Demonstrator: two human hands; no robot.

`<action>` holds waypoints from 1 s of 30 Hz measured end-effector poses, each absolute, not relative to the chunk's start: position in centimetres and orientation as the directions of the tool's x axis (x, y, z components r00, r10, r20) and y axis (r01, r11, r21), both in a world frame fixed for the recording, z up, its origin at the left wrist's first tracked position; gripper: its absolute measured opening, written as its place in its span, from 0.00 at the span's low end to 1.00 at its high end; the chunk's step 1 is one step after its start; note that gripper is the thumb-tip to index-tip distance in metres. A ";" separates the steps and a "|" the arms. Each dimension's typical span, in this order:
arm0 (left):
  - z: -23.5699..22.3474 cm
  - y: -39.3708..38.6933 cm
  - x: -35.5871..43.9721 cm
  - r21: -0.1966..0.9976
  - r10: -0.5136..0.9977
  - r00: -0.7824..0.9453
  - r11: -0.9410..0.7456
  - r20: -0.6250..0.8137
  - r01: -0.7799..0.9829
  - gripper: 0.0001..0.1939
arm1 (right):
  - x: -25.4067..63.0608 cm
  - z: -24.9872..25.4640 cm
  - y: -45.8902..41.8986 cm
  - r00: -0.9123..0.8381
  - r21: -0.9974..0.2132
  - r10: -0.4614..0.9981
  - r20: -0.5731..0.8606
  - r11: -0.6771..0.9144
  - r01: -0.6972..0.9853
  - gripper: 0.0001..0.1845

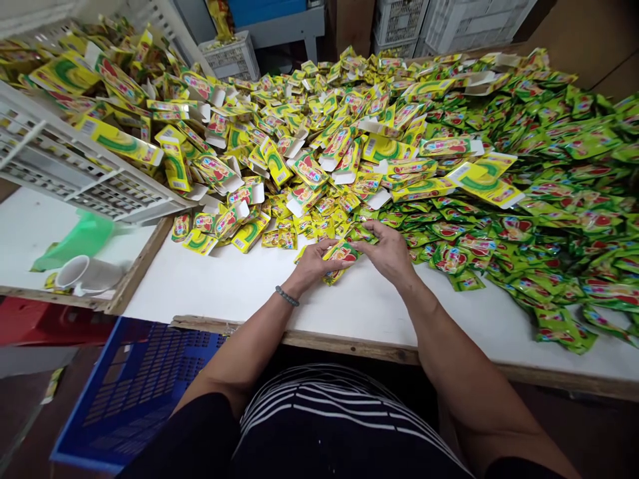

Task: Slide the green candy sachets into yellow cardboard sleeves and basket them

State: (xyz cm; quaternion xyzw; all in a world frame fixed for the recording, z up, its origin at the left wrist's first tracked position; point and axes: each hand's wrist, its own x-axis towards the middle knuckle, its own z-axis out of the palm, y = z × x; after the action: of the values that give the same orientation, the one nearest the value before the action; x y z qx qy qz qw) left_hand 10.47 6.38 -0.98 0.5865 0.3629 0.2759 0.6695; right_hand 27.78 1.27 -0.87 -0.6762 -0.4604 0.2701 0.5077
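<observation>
My left hand (319, 266) is closed around a small printed carton (342, 253), yellow with red and green, just above the front of the white tabletop (369, 309). My right hand (388, 251) is pinched at the carton's right end, on a green packet (360, 234) partly hidden by the fingers. Whether the packet is inside the carton I cannot tell. Right behind both hands lie small yellow packets (322, 223). Beyond them spreads a heap of yellow cartons (309, 169), many with open white flaps. Glossy green packets (452, 256) are piled beside my right hand.
A white plastic crate (94, 163) full of cartons leans at the left. Near it are a white mug (90, 274) and green plastic film (80, 243). Below the wooden table edge (349, 344) stands a blue crate (134, 392). More white crates (474, 26) stand behind the table.
</observation>
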 end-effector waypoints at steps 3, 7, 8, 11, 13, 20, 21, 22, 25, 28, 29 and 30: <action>-0.8 6.4 10.6 0.970 0.804 0.558 0.241 -0.204 0.007 0.25 | 27.5 -0.8 1.2 0.402 -0.904 0.899 0.172 -0.017 0.427 0.21; -0.7 6.5 10.4 0.947 0.815 0.521 0.320 -0.254 -0.039 0.26 | 26.9 -0.7 0.9 0.341 -0.864 0.906 0.249 0.049 0.501 0.19; -0.7 6.5 10.3 0.947 0.812 0.527 0.320 -0.252 -0.039 0.25 | 26.7 -0.7 0.8 0.357 -0.865 0.902 0.244 0.036 0.501 0.19; -0.4 6.5 10.2 0.954 0.796 0.556 0.299 -0.240 -0.016 0.23 | 26.6 -0.8 0.7 0.423 -0.865 0.867 0.262 0.017 0.501 0.17; -0.3 6.5 10.1 0.966 0.800 0.559 0.257 -0.218 0.008 0.22 | 26.8 -0.9 0.8 0.421 -0.856 0.862 0.283 0.030 0.515 0.15; -0.4 6.3 10.0 0.946 0.798 0.546 0.322 -0.255 -0.029 0.23 | 26.8 -1.2 0.8 0.217 -0.895 0.955 0.202 0.090 0.437 0.11; -0.4 6.3 10.1 0.941 0.799 0.540 0.337 -0.266 -0.035 0.23 | 26.7 -1.0 0.7 0.185 -0.907 0.966 0.179 0.090 0.411 0.12; -0.4 6.2 10.2 0.937 0.800 0.534 0.347 -0.275 -0.037 0.23 | 26.6 -0.8 0.6 0.158 -0.923 0.976 0.153 0.084 0.375 0.14; -0.3 6.2 10.6 0.932 0.818 0.496 0.360 -0.292 -0.045 0.24 | 26.2 -0.4 0.5 0.202 -0.970 0.971 0.130 0.082 0.231 0.16; -0.3 6.3 10.9 0.939 0.876 0.404 0.330 -0.264 -0.101 0.29 | 26.0 -0.7 0.7 0.412 -0.962 0.885 0.214 0.119 0.245 0.20; -0.2 6.4 10.9 0.945 0.895 0.375 0.305 -0.242 -0.119 0.31 | 25.9 -1.0 0.9 0.446 -0.959 0.866 0.225 0.115 0.261 0.21; -0.2 6.4 10.8 0.952 0.909 0.355 0.279 -0.218 -0.127 0.34 | 25.8 -1.3 1.0 0.440 -0.962 0.872 0.212 0.106 0.251 0.22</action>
State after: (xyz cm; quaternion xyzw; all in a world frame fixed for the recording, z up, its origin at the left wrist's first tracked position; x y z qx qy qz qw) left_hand 10.83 6.36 -0.18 0.4643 0.4209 0.3810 0.6798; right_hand 25.84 1.04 -1.28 -0.6137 -0.4578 0.2649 0.5862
